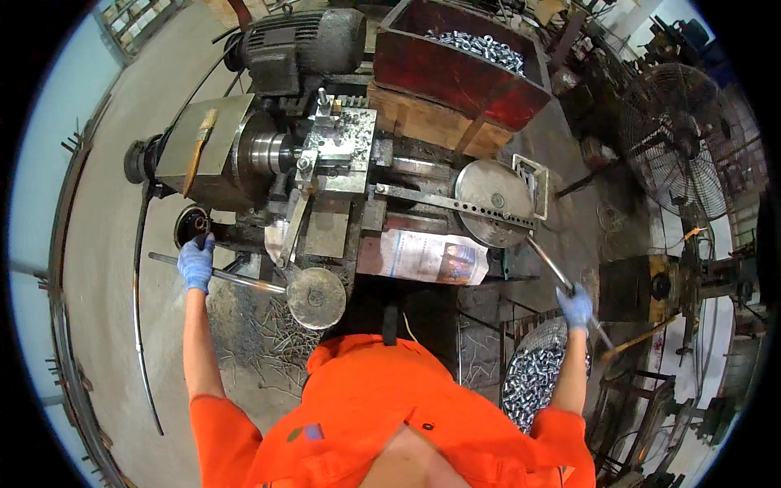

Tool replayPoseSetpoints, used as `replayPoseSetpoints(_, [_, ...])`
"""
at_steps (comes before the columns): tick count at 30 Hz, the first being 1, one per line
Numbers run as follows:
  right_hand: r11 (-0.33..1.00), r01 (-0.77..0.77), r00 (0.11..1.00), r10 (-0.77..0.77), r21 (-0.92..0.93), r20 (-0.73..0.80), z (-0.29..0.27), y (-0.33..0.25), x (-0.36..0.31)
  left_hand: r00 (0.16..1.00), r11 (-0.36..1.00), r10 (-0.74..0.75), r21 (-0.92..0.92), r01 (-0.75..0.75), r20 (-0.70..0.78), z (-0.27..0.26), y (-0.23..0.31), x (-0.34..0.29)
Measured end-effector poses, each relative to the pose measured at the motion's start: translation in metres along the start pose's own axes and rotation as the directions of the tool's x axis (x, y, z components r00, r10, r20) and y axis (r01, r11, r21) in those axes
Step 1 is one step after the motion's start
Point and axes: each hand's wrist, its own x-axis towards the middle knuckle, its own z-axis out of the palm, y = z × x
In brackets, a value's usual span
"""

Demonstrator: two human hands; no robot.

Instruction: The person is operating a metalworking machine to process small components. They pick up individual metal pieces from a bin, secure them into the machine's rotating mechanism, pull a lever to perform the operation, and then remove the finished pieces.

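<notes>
My right hand (pixel 574 306), in a blue glove, is wrapped round a metal lever rod (pixel 549 262) that slants down from beside a round metal disc (pixel 486 185). On the left, my left hand (pixel 196 262), also gloved in blue, has its fingers curled at the rim of a dark round tin (pixel 192 220). What those fingers hold is hidden. A long steel rod (pixel 256 283) with a round metal plate (pixel 316 298) at its end passes beneath that hand. Between my hands stands a lathe-like machine with a chuck (pixel 264 153) and a metal tool slide (pixel 342 146).
A brush (pixel 200 154) lies on the machine housing, below a motor (pixel 305 41). Behind stands a red bin (pixel 455 69) of small metal parts. A basket (pixel 533 378) of similar parts sits near my right arm. Metal shavings (pixel 268 342) litter the floor. A fan (pixel 675 138) stands far right.
</notes>
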Motion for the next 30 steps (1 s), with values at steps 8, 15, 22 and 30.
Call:
replayPoseSetpoints(8, [0.882,-0.395,0.893,0.435,-0.257,0.119,0.004,0.166,-0.106,0.999,0.967,-0.014,0.254,0.025,-0.044,-0.026,0.074,-0.026])
replayPoseSetpoints(15, [0.876,-0.415,0.884,0.452,-0.247,0.117,-0.001,0.126,-0.126,0.99,0.974,0.007,0.224,0.024,-0.139,-0.031,0.077,-0.032])
replayPoseSetpoints(22, [0.846,-0.476,0.844,0.516,-0.241,0.145,-0.013,0.114,-0.132,0.993,0.984,-0.027,0.171,0.046,-0.115,-0.029,0.076,-0.03])
replayPoseSetpoints(30, [0.853,-0.464,0.846,0.507,-0.239,0.167,-0.011,0.116,-0.135,0.994,0.978,-0.003,0.208,0.026,-0.111,-0.024,0.067,-0.025])
